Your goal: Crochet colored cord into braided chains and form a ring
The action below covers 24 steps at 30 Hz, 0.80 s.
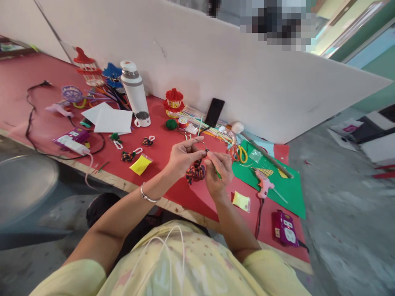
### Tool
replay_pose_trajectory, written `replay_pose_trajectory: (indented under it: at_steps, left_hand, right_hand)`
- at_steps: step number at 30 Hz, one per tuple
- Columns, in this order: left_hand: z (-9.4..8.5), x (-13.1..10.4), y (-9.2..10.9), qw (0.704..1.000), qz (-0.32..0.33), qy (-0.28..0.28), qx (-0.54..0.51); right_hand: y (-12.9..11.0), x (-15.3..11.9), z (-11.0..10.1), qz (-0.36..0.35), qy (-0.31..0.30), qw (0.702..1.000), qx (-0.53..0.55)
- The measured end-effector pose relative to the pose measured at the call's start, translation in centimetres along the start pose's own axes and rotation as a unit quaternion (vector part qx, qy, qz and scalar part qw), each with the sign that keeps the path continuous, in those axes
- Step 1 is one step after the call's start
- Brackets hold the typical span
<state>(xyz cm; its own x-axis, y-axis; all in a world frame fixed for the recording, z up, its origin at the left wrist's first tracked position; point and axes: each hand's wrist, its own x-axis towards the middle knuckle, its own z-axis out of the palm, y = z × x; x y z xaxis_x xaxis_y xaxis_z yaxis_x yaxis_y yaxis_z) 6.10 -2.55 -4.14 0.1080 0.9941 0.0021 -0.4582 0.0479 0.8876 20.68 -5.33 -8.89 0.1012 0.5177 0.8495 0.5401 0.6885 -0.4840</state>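
My left hand (182, 156) pinches the end of a multicoloured yarn strand, thumb and forefinger closed and touching my right hand's fingertips. My right hand (220, 169) is wrapped round a slim green-handled crochet hook (218, 174); its tip is lost among the fingers. Just below the hands lies a bundle of dark multicoloured yarn (196, 171) on the red tabletop. To the left are small yarn pieces with white bead loops, one of them a multicoloured keychain (128, 156). A yellow packet (140, 164) lies beside it, and a paler yellow packet (241, 201) is right of my right wrist.
A white flask (134, 90) and its cup (142, 119) stand at the back left, near white paper sheets (113, 121). A phone (215, 112) leans on the white partition. Right are orange-handled scissors (243, 154), a pink glue gun (264, 184) and a purple power strip (285, 228).
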Motion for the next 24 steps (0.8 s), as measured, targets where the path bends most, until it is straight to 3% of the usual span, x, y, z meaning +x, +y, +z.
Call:
replay_pose_trajectory:
  at_steps: [4,7,9,16,24]
  left_hand:
    - [-0.3,-0.4,0.7,0.998,-0.045,-0.021,-0.041]
    - [-1.2,-0.3,1.3,0.996,-0.059,-0.044,-0.044]
    - [-1.8,-0.1,1.8,0.994,-0.080,-0.070,-0.027]
    - [-2.7,0.1,3.1,0.986,-0.115,-0.122,0.021]
    - [-3.3,0.8,3.7,0.968,-0.156,-0.191,0.046]
  right_hand:
    - [0.4,0.1,0.9,0.096,0.028,0.986,0.136]
    - [1.1,0.5,0.9,0.207,0.005,0.940,0.270]
    - [1.6,0.9,0.5,0.244,-0.023,0.918,0.313]
    - [1.8,2.5,-1.6,0.130,-0.094,0.945,0.286]
    - [1.7,4.1,-3.4,0.073,-0.175,0.949,0.252]
